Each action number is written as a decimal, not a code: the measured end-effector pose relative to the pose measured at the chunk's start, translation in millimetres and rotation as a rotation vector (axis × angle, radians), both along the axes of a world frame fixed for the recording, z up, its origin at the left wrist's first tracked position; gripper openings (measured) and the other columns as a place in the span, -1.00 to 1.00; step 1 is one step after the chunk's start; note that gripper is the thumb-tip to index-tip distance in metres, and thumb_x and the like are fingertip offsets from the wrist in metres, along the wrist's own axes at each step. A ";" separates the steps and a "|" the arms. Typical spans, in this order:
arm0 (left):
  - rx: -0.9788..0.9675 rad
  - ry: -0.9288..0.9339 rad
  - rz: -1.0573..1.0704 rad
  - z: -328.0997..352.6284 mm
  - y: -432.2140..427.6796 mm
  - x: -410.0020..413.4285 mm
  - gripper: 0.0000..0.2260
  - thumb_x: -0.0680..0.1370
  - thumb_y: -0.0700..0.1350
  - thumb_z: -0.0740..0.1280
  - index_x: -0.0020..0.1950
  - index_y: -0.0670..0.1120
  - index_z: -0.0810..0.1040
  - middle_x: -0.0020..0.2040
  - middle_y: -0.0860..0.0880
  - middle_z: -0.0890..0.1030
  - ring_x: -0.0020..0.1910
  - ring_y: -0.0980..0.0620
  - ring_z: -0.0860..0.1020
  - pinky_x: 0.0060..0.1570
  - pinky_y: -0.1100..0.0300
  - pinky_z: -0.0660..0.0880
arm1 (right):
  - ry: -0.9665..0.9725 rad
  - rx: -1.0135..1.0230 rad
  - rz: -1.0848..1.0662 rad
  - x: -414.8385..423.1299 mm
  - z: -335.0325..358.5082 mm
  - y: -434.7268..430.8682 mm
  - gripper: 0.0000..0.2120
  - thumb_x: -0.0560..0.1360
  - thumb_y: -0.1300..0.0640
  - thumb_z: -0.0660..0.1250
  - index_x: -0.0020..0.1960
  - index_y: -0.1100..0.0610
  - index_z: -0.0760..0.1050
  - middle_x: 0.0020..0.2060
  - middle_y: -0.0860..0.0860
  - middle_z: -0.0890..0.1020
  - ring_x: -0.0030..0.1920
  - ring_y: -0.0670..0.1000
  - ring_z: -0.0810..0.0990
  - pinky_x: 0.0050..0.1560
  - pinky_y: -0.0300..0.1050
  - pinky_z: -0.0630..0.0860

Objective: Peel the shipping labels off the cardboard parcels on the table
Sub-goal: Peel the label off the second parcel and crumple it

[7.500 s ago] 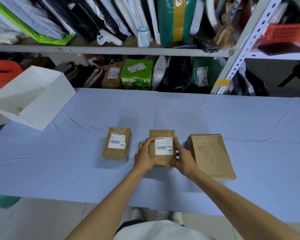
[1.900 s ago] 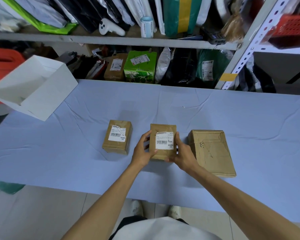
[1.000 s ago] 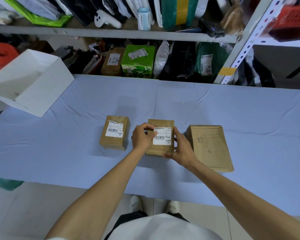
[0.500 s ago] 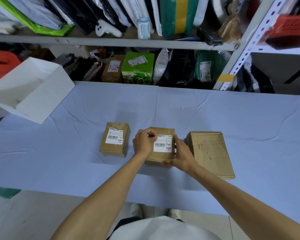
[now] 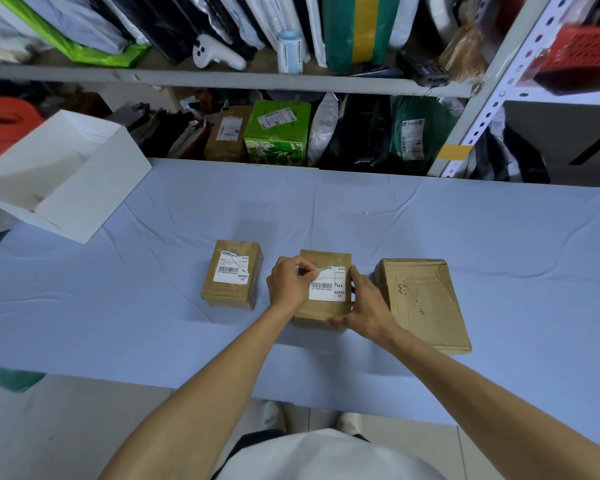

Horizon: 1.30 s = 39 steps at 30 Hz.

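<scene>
The label (image 5: 328,287) on the closed middle parcel (image 5: 321,311) is pinched by the left grip (image 5: 286,284); the parcel is clasped by the right grip (image 5: 368,310).

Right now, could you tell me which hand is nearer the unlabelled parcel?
Right. The right hand holds the middle parcel beside the unlabelled parcel; the left hand pinches the label, farther off.

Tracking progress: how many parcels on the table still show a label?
2: the left parcel and the middle parcel, whose label the left hand pinches. The right parcel shows none on top.
</scene>
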<state>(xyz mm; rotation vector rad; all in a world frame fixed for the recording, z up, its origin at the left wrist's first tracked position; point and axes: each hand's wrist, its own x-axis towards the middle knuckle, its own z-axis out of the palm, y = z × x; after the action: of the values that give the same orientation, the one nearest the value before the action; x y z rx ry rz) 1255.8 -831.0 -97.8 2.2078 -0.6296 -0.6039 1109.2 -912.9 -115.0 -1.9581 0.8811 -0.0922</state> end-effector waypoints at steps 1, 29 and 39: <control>-0.021 0.015 0.002 -0.1 1.5 0.6 -0.90 0.43 -0.06 0.48 -0.25 0.08 0.59 0.04 0.03 0.58 -0.08 0.14 0.47 0.14 0.08 0.40 | -0.011 0.008 -0.003 -1.5 -0.1 0.3 -0.03 0.07 0.02 0.63 0.37 0.02 0.22 0.16 -0.12 0.49 0.17 -0.06 0.49 0.07 0.00 0.59; -0.144 0.118 -0.014 -5.1 27.7 -5.3 -0.85 0.40 -0.09 0.51 -0.31 0.10 0.61 -0.17 0.34 0.50 0.03 0.07 0.58 0.12 -0.07 0.52 | -0.038 0.064 0.099 -13.1 -4.3 7.8 0.28 0.17 0.08 0.66 0.57 0.06 -0.18 0.21 -0.23 0.41 0.16 -0.13 0.47 0.00 -0.48 0.46; -0.152 0.189 0.007 -4.6 28.8 -5.1 -0.84 0.38 -0.10 0.53 -0.33 0.09 0.61 -0.11 0.22 0.58 -0.01 -0.01 0.63 0.09 -0.08 0.54 | 0.028 0.040 0.104 -11.8 -4.1 8.9 0.31 0.19 0.13 0.65 0.56 0.00 -0.27 0.22 -0.15 0.40 0.16 -0.08 0.46 0.07 -0.27 0.53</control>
<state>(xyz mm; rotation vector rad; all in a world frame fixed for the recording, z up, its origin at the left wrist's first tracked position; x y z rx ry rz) 1250.6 -802.2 -102.4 1.9834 -0.5510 -0.7267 1097.4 -904.0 -119.1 -1.9687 0.7921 0.0135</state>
